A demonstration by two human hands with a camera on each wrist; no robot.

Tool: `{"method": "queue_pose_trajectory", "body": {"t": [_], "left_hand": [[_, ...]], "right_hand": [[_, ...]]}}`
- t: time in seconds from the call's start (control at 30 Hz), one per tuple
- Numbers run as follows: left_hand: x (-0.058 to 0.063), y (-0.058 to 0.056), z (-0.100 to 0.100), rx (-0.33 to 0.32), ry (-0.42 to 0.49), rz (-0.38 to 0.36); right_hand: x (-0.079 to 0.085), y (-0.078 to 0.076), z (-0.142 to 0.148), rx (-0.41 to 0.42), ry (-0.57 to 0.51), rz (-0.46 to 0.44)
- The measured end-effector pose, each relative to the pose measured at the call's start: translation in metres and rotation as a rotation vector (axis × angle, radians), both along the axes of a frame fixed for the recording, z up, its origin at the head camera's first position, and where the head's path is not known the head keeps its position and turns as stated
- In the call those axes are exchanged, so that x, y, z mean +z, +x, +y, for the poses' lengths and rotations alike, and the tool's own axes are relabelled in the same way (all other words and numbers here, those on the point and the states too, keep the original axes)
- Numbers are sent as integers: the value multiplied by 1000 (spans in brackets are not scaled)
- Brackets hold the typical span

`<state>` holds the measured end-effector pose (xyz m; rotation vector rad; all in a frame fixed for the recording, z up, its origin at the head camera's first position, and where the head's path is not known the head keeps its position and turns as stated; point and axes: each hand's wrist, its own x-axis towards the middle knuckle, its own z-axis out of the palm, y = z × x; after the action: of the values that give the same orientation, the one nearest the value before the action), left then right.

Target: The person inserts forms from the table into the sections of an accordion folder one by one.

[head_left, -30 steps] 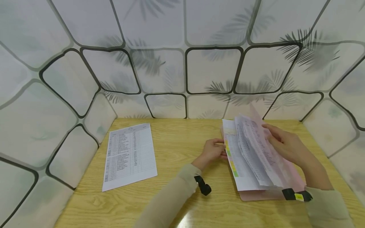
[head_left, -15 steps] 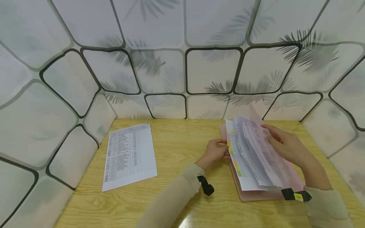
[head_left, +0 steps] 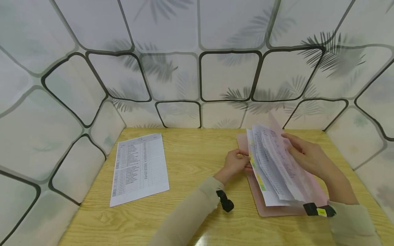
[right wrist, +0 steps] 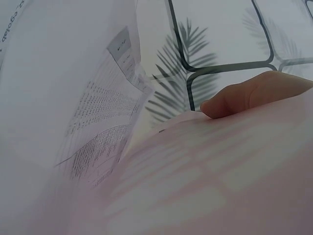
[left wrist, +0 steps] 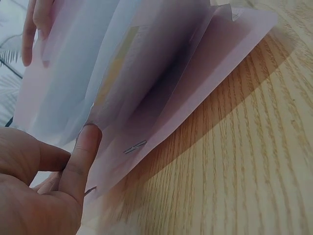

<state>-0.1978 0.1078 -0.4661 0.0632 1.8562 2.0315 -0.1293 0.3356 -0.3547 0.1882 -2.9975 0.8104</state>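
Note:
A pink folder (head_left: 261, 207) lies spread on the table's right side, with several printed sheets (head_left: 278, 164) fanned up inside it. My left hand (head_left: 235, 162) is at the folder's left side, pinching the edge of a white sheet (head_left: 268, 198) that has yellow and green cells. In the left wrist view, my thumb and finger (left wrist: 87, 142) meet at that paper edge, above the folder's back leaf and a small metal fastener (left wrist: 135, 146). My right hand (head_left: 311, 159) holds up the folder's raised pink cover (right wrist: 220, 181) at its edge; some of its fingers are hidden behind it.
A single printed table sheet (head_left: 140, 171) lies flat at the left of the wooden table (head_left: 197, 143). Patterned walls (head_left: 231, 75) close in the table at the back and both sides. Each wrist wears a black strap.
My left hand has moved slightly right, taking the highlighted sheet's edge with it. More of the folder's pink left margin shows. My right hand stays nearly still.

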Motion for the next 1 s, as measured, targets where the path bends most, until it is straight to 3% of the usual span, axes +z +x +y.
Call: {"method": "queue_pose_trajectory", "body": {"t": [0.5,1.0], "left_hand": [[-3,1,11,5,-25,21],[1,5,14,28,-34,-6]], "right_hand": [[1,1,-1,2,-6,0],[0,2,0,13,-4,16]]}}
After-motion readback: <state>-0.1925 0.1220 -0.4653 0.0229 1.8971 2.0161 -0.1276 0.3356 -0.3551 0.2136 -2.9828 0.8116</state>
